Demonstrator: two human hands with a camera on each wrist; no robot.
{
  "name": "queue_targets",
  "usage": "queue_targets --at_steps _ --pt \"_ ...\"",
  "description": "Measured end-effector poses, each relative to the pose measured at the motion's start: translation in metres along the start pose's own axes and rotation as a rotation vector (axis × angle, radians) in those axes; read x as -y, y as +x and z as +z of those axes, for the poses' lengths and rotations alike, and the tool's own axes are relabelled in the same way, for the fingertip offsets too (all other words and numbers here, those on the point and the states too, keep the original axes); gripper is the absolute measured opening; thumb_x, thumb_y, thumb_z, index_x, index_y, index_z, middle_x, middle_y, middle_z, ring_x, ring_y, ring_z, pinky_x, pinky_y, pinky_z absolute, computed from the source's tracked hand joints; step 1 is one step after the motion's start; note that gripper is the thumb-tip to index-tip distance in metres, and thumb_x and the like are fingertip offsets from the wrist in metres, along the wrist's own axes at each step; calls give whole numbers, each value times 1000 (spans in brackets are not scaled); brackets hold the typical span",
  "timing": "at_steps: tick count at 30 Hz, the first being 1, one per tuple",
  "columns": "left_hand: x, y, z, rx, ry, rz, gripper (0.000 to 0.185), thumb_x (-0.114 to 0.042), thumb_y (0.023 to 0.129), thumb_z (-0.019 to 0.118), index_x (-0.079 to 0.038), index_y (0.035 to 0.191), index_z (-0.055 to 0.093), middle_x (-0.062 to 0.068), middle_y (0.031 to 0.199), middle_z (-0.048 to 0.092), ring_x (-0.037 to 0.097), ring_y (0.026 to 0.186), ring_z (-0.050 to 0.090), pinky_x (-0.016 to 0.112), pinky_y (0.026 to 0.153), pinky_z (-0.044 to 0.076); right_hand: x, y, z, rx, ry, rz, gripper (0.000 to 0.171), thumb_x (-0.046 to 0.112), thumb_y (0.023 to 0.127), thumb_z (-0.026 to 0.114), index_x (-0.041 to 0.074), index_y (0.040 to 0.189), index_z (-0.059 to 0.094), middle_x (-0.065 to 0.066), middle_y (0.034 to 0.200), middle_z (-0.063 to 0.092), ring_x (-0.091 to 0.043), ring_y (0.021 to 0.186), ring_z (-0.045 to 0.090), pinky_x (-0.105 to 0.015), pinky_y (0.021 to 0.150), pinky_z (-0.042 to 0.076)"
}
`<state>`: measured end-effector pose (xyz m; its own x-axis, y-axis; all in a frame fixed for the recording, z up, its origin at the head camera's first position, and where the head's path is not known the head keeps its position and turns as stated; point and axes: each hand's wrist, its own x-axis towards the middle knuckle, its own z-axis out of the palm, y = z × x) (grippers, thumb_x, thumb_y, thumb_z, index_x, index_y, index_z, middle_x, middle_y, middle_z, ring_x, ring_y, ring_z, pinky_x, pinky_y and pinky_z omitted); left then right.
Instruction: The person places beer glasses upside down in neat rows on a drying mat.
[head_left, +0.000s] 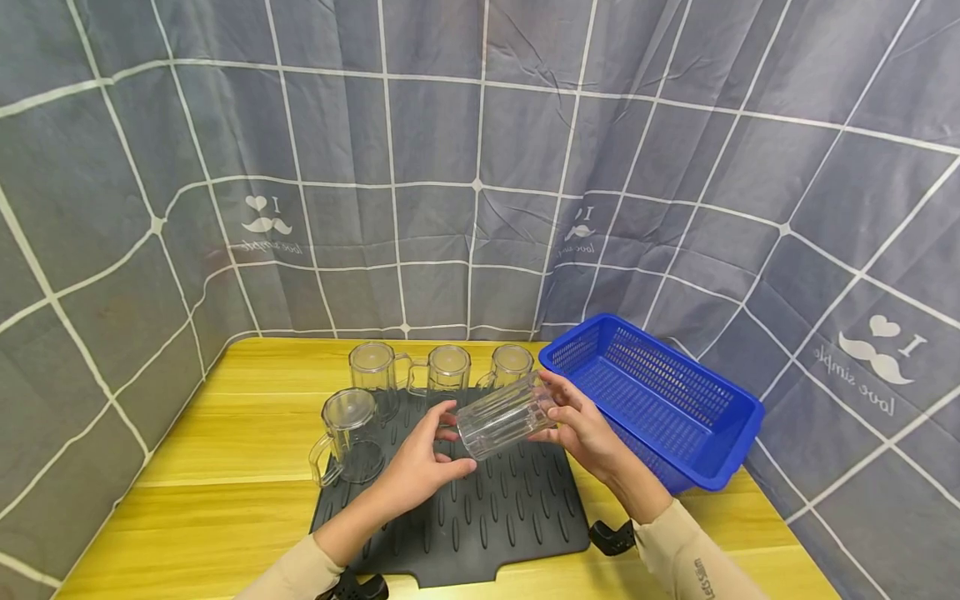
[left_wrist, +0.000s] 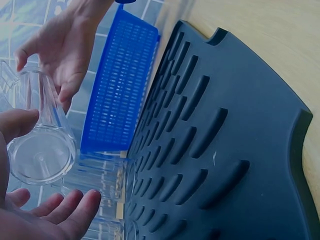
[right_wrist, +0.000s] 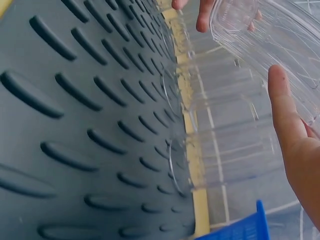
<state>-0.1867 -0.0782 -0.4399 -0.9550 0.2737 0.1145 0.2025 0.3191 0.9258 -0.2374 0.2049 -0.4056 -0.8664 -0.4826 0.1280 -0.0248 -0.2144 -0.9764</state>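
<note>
A clear glass mug (head_left: 502,417) is held tilted in the air above a dark ribbed drying mat (head_left: 480,517). My right hand (head_left: 588,433) grips it near its rim end, the thumb along the side in the right wrist view. The mug's round base (left_wrist: 42,155) faces my left hand (head_left: 416,471), whose fingers and thumb are spread around that end. Whether the left hand touches the glass, I cannot tell. Part of the mug's handle shows at the upper left of the left wrist view. Behind the hands, several upright glass mugs (head_left: 447,367) stand on the mat.
One upright mug (head_left: 352,433) stands at the mat's left edge, its handle pointing left. A blue perforated basket (head_left: 720,467) sits on the right of the yellow wooden table (head_left: 217,450). A grey checked curtain (head_left: 435,233) hangs behind and along both sides.
</note>
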Motion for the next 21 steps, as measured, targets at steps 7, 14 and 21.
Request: queue_targets --at_steps 7,14,21 --pt "2 -3 -2 -7 -11 -23 90 -33 85 82 -24 157 29 6 145 46 27 122 56 36 86 55 -7 -1 5 -3 29 12 75 5 92 49 -1 158 13 -5 136 44 -16 109 62 -43 86 59" --pt "0 -4 -2 -21 -20 -21 91 -33 84 83 -26 156 30 7 147 46 24 123 56 35 88 55 -15 -5 6 28 85 -2 66 2 93 45 2 154 19 -5 135 48 -18 111 62 -45 88 58" --pt "-2 -5 -1 -19 -35 -13 90 -33 84 84 -24 156 30 9 147 47 26 125 55 34 88 55 -21 -8 4 18 131 -11 62 0 90 44 4 149 25 -5 130 50 -17 112 60 -39 91 57"
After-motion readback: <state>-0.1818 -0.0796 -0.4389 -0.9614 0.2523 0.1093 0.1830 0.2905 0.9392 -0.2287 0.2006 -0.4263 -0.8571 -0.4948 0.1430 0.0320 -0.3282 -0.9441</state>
